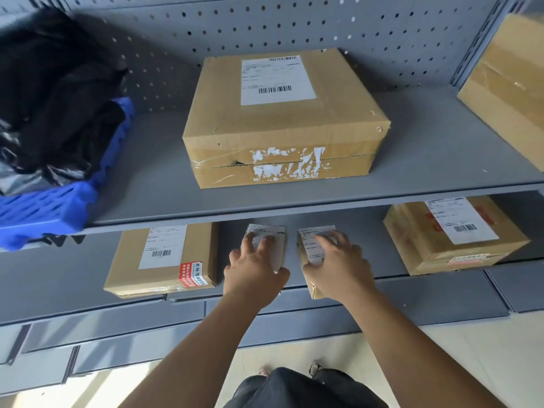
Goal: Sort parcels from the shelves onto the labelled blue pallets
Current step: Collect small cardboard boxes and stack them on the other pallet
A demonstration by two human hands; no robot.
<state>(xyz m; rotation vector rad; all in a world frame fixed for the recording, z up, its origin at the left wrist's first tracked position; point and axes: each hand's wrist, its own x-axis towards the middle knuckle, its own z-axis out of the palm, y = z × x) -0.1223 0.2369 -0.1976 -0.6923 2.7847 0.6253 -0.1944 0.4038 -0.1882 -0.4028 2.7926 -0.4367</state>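
On the lower grey shelf [441, 298] two small parcels with white labels lie side by side. My left hand [254, 273] rests over the left small parcel [278, 240], fingers curled around its edges. My right hand [338, 269] covers the right small parcel [307, 244], a brown carton whose front corner shows below my palm. Whether either parcel is lifted off the shelf I cannot tell.
A big taped carton [282, 122] sits mid upper shelf, another carton [509, 83] at its right end. A blue crate [59, 207] with black bags is at left. Two labelled cartons [164, 260] [453, 237] flank my hands on the lower shelf. Pale floor below.
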